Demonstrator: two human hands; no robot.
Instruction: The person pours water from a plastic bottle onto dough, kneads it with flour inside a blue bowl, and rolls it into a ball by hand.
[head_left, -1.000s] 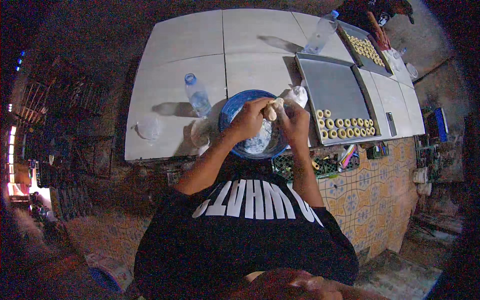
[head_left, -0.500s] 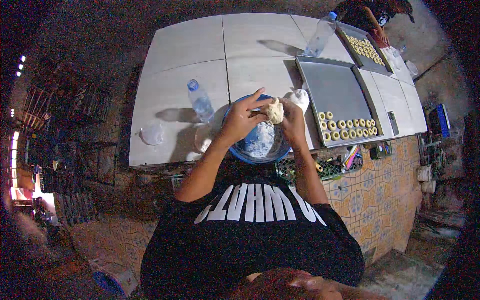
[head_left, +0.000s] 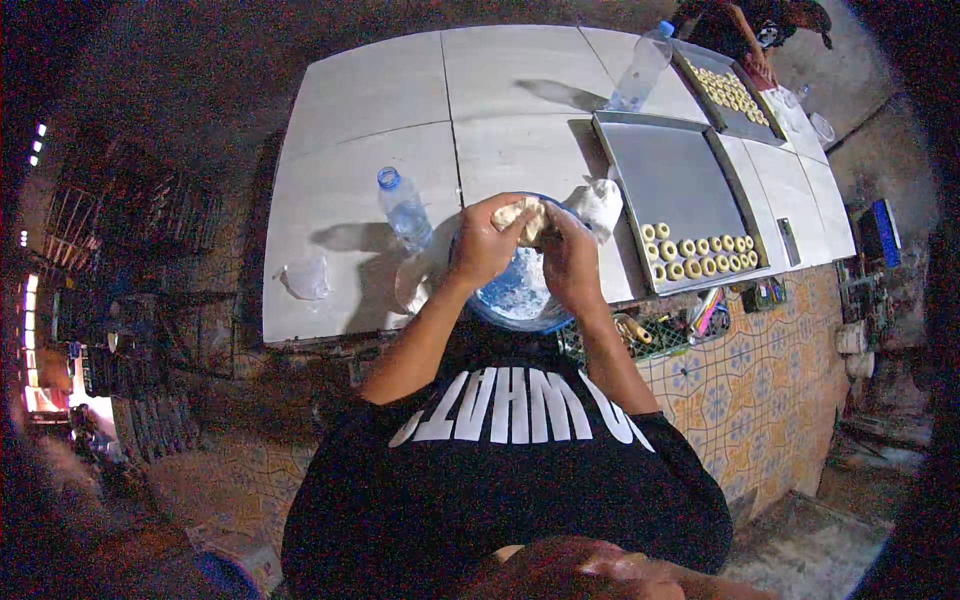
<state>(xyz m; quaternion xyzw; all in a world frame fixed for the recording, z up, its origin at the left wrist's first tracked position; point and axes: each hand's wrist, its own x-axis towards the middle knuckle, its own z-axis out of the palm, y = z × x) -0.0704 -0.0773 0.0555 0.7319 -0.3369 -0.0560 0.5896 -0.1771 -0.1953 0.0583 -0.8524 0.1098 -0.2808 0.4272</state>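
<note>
The left hand and the right hand are closing together around a pale lump of dough, holding it over the blue bowl, which is sitting at the near edge of the white tiled counter. The likeliest slip, as I judge it, is a piece of soft dough pulling away and dropping past the bowl's rim, or the bowl itself being nudged over that near edge, since it is standing so close to it. A plastic water bottle is standing just left of the bowl and could be knocked by the left elbow. Right of the bowl, a grey baking tray is carrying rows of small dough rings along its near side. A second tray is lying toward the far right corner, where another person is working. The counter front is showing patterned orange tiles, and the room around is staying dim, with dark racks on the left.
</note>
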